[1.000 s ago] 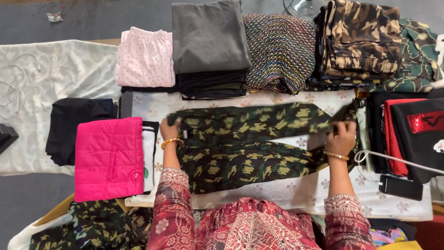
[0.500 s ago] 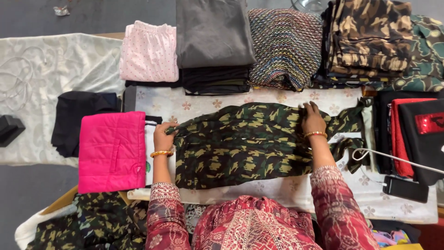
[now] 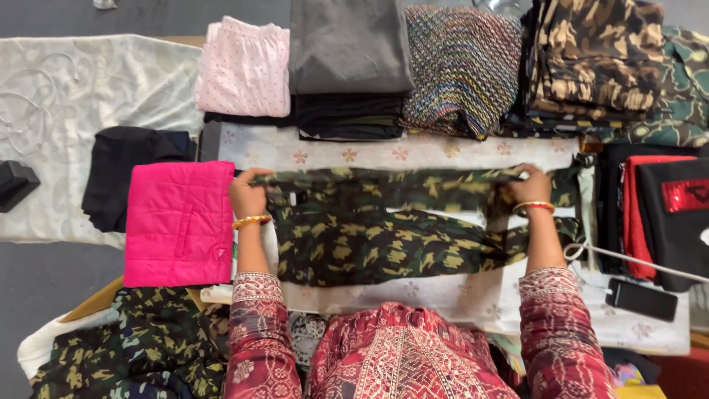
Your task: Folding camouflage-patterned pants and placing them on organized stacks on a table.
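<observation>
The camouflage garment (image 3: 369, 236) lies spread across the middle of the surface (image 3: 413, 154), on a pale cloth with a small flower print, and everything else is placed around it. The left hand (image 3: 247, 193) has its fingers closed on the garment's far left corner, and the right hand (image 3: 530, 185) has its fingers closed on the far right corner — between them the far edge is lifted into a taut, narrow band stretched above the rest of the fabric, which lies flat nearer the person. Each wrist carries a gold and red bangle, and the sleeves are a red patterned fabric. Just left of the garment, touching its edge, sits a folded pink quilted jacket (image 3: 179, 222), with a folded black garment (image 3: 122, 170) beyond that. Past the garment's far edge stand several folded stacks: a pale pink piece (image 3: 244, 68), a grey stack (image 3: 347, 52) over black pieces, a multicoloured woven stack (image 3: 461, 66) and a brown camouflage stack (image 3: 598, 59). To the right of the garment lie black and red clothes (image 3: 650, 207), and nearer the person on that side — a black phone (image 3: 641, 298) with a white cable running to it. More camouflage fabric (image 3: 125, 347) is heaped below the pink jacket.
</observation>
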